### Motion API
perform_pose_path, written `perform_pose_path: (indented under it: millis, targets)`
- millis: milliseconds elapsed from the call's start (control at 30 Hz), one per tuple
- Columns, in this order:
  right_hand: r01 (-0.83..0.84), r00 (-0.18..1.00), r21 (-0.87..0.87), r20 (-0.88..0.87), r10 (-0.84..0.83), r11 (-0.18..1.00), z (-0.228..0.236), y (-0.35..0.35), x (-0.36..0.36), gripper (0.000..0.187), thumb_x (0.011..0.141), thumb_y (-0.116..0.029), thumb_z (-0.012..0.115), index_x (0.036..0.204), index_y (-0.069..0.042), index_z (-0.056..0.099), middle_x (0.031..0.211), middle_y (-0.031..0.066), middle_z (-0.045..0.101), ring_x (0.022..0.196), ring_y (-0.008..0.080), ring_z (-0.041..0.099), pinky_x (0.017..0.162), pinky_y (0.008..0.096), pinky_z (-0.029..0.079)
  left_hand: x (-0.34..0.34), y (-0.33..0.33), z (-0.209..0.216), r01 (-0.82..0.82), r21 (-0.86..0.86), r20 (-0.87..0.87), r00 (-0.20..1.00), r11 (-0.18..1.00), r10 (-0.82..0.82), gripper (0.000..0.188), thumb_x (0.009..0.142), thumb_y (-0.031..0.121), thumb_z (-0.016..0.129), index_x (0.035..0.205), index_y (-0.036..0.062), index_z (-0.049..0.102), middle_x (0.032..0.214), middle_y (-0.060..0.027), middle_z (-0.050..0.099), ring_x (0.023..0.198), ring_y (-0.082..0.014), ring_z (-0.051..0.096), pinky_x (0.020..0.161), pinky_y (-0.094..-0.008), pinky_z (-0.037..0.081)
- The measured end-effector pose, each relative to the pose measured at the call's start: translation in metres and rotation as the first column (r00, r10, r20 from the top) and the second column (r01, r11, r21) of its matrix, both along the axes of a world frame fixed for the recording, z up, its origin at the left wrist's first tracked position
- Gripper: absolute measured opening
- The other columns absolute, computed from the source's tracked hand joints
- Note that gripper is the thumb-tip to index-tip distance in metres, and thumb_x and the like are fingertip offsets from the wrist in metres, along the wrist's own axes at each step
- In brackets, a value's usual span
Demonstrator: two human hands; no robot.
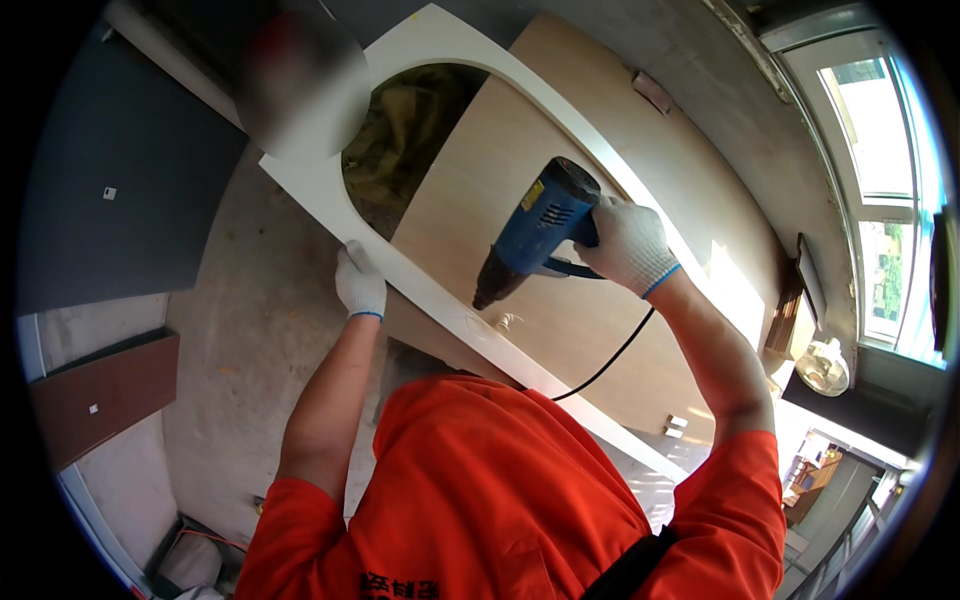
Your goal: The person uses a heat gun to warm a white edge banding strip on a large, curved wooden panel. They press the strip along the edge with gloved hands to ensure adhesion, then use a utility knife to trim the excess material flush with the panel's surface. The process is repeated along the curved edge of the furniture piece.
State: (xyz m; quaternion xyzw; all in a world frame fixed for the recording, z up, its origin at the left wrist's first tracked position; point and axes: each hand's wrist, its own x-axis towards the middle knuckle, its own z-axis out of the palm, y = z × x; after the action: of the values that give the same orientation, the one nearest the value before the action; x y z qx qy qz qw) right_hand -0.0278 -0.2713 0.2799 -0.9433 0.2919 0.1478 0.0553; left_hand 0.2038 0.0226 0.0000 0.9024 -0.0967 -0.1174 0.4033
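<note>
My right hand, in a white knit glove with a blue cuff, grips the handle of a blue heat gun. The gun's dark nozzle points down and left, above the near rail of a white frame panel with a rounded opening. My left hand, gloved the same way, is closed on the near outer edge of this panel; its fingertips rest by the rim and the underside is hidden. A small pale curl of strip lies by the rail below the nozzle.
Beneath the frame lies a large light wooden board. A black cord trails from the gun toward me. A blurred person is at the far left corner. Dark panels stand left; a fan and window are right.
</note>
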Motion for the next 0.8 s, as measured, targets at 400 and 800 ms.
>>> perform_pose_path:
  millis: [400,800]
  targets:
    - [0.141,0.971,0.027,0.193,-0.144,0.99,-0.03,0.017,0.02,0.044,0.079,-0.037,0.084,0.102,-0.002,0.07,0.095,0.02,0.075,0.088,0.0422,0.075,0.079,0.0505,0.061,-0.002,0.0,-0.002,0.0,-0.052,0.018,1.0,0.999,0.001,0.059,0.117,0.048,0.04,0.127,-0.0038,0.066,0.112,-0.0336,0.074,0.107,-0.0538,0.07,0.09,-0.0598,0.054]
    - [0.313,0.86,0.117,0.387,-0.333,0.943,-0.08,0.031,0.191,0.061,0.087,-0.049,0.083,0.118,0.001,0.065,0.106,0.0223,0.077,0.096,0.0416,0.077,0.085,0.0509,0.062,-0.008,0.0,0.011,-0.007,-0.032,-0.071,0.997,0.999,0.005,0.057,0.115,0.051,0.039,0.122,0.0019,0.067,0.104,-0.0289,0.076,0.099,-0.053,0.071,0.086,-0.0618,0.054]
